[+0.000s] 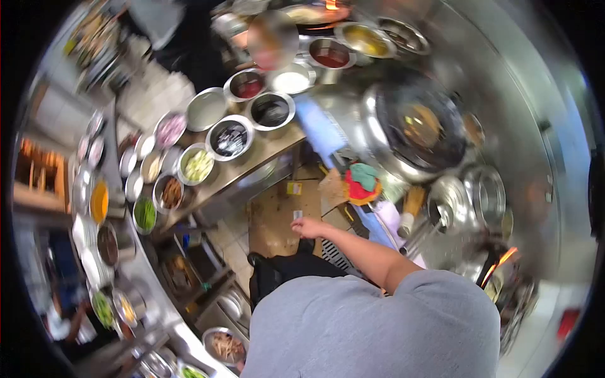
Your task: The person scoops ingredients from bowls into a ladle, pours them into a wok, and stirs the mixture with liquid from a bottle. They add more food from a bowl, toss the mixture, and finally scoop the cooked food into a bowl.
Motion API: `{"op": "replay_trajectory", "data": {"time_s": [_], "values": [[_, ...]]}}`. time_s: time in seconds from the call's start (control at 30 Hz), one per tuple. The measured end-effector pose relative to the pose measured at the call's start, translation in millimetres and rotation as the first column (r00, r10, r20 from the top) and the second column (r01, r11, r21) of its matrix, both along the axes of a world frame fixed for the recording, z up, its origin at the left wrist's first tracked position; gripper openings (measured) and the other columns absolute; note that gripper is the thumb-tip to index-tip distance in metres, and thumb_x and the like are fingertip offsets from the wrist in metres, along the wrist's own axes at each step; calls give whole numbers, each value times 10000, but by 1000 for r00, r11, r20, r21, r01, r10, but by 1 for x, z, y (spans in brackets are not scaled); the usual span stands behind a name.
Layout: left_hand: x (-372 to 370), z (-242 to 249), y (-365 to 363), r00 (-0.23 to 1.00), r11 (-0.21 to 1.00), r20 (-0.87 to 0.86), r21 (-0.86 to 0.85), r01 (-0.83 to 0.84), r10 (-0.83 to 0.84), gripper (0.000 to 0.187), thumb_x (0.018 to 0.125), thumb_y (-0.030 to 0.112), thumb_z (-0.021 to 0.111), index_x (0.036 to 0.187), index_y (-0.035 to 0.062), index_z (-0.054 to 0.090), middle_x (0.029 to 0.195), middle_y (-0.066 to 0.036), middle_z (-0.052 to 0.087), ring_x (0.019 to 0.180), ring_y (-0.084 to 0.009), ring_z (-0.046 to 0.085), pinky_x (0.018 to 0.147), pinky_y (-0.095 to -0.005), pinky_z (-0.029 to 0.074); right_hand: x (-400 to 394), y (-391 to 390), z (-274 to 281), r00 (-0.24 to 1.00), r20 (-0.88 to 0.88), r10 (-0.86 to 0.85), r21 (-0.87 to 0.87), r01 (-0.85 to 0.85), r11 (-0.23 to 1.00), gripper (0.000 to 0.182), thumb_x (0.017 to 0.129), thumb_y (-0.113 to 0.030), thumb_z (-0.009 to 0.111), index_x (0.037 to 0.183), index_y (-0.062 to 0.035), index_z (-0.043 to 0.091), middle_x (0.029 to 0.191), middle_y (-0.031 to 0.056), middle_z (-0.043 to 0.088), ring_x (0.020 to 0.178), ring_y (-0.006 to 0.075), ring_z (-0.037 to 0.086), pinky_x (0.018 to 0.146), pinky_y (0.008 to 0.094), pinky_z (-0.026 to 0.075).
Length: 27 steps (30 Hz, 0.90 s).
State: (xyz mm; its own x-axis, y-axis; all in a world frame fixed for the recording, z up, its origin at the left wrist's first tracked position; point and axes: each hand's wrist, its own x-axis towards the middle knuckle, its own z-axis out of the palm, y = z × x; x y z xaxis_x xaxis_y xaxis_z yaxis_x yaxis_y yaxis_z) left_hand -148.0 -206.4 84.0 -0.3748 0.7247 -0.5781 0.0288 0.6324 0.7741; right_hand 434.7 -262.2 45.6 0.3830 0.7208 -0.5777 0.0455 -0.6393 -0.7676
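Observation:
My right hand point(307, 228) is held out in front of my body at the end of a bare forearm, above the brown floor mat point(271, 217). Its fingers look loosely curled, and nothing shows in them. My left hand cannot be made out; that side ends at my grey shirt point(372, 327). Closest on the right are a red, yellow and green cloth bundle point(362, 183) and a brush point(411, 208) with tan bristles. A large dark wok point(419, 126) sits on the stove beyond, with some brownish food or liquid in its bottom.
On the left, a counter carries metal bowls of cut green vegetable point(196, 165), dark liquid point(230, 138) and chopped purple-pink pieces point(170, 129). Stacked white plates point(91, 249) stand farther left. Flames show at the right point(501, 261) and at the top. A person stands at the lower left.

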Motion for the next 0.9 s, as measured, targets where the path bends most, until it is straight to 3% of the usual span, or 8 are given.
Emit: {"op": "replay_trajectory", "data": {"time_s": [0.17,0.4,0.5,0.63,0.7,0.8,0.87,0.9], "values": [[186,37,124,719,728,145,252,638,-680,294,853,155,543,1113,39,471,981,-79,562,813,-189,558,628,-286,465,7,-66,139,928,298,-224,328,121,937,331,858,-307,515,1032,-44,616,897,142,652,788,278,628,713,372,487],[482,162,187,49,417,568,541,730,-822,196,908,174,525,1082,118,455,921,7,536,728,-86,502,607,-249,401,-64,-307,205,504,706,-497,-228,827,513,432,826,-411,548,702,2,591,720,193,603,701,339,602,624,434,449],[592,216,147,-7,339,543,535,774,-840,156,913,150,517,1059,129,464,863,17,511,713,-96,478,631,-280,390,-147,-324,146,485,650,-586,-326,874,361,442,791,-418,610,968,-14,583,866,178,636,734,296,625,680,383,502],[724,217,119,-322,87,545,595,799,-774,112,889,142,559,950,128,466,829,9,499,733,-113,495,669,-303,427,-163,-272,92,-314,-251,-916,5,946,-325,398,812,-158,629,1151,-30,466,768,120,592,655,159,585,573,316,489],[777,234,84,-389,-49,516,554,831,-763,102,871,135,578,908,118,484,809,2,501,718,-133,519,678,-309,459,-146,-268,104,-119,723,-681,157,988,-5,382,847,-122,576,1191,-37,433,650,72,508,470,147,497,447,306,419],[842,236,31,-476,-194,440,545,815,-762,80,866,126,573,855,101,498,816,-26,531,717,-171,561,668,-310,503,-121,-236,171,-216,582,-784,144,976,-162,376,876,-154,536,1225,-68,426,653,85,493,544,223,532,524,379,447],[874,232,-1,-536,-278,408,540,794,-739,80,869,130,568,843,89,504,833,-43,551,724,-186,579,672,-311,520,-101,-201,245,-325,-473,-819,243,845,-476,381,914,-167,488,1279,-110,399,647,42,468,478,153,487,415,305,407],[888,228,-18,-570,-324,388,539,778,-724,82,872,132,565,839,84,508,839,-49,559,723,-189,583,672,-309,524,-89,-189,259,-346,-472,-811,241,834,-496,381,914,-167,488,1279,-110,399,647,42,468,478,153,487,415,305,407]]}}
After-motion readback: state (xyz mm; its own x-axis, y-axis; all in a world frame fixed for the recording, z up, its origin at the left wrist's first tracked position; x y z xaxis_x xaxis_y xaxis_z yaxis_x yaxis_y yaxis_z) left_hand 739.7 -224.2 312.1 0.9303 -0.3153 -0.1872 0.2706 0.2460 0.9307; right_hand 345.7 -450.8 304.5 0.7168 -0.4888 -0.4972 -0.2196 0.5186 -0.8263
